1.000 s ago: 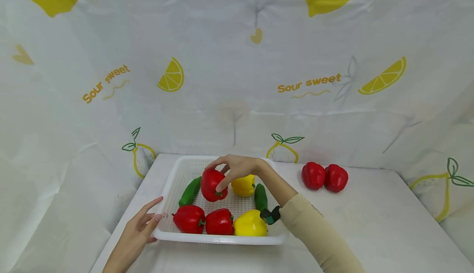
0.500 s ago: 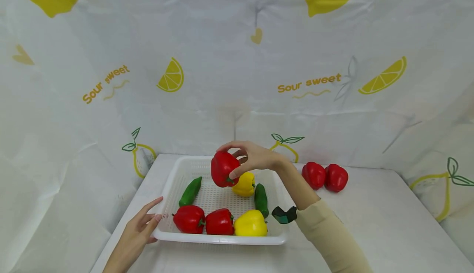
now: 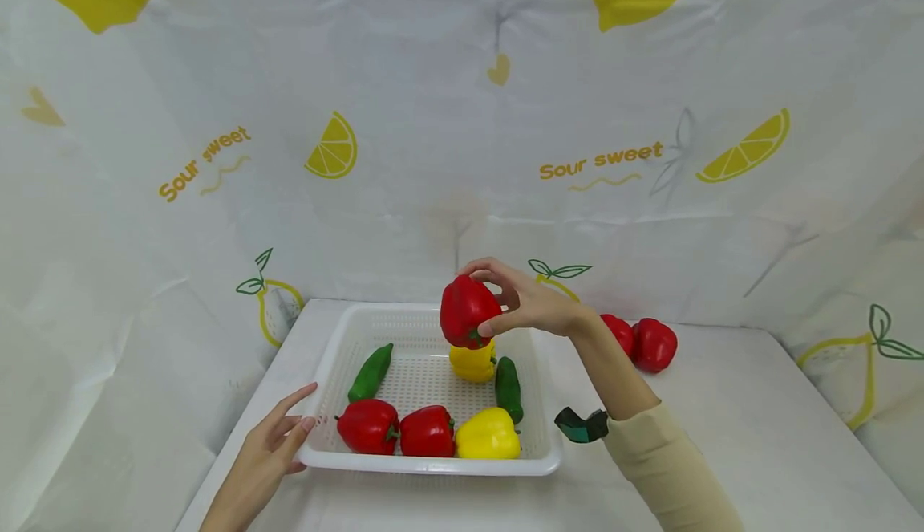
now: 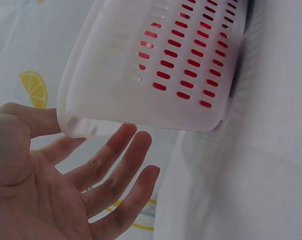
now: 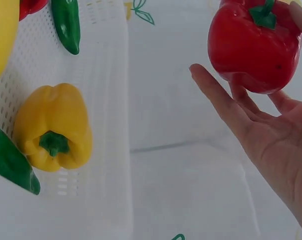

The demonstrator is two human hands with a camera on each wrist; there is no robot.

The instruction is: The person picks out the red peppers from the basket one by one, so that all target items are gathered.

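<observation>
My right hand (image 3: 534, 303) holds a red bell pepper (image 3: 468, 311) up over the back right of a white plastic basket (image 3: 433, 465). In the right wrist view, thumb and fingers press the red pepper from opposite sides, its green stem facing the camera. Behind and below it, a yellow bell pepper (image 5: 53, 127) lies in the basket. At the basket's front left corner, my left hand (image 3: 263, 456) touches the rim with its thumb, its fingers loosely extended along the outside. The left wrist view shows those fingertips (image 4: 141, 137) right beside the slotted wall.
Along the basket's front lie two red peppers (image 3: 427, 432) and a yellow pepper (image 3: 488, 434). Green peppers lie inside at left (image 3: 370, 373) and right (image 3: 508, 390). Two more red peppers (image 3: 654, 345) sit on the white table (image 3: 722, 428) at back right, one partly hidden by my arm.
My right hand has lifted the red pepper from inside the basket, moving up and to the right. My left hand stays at the corner.
</observation>
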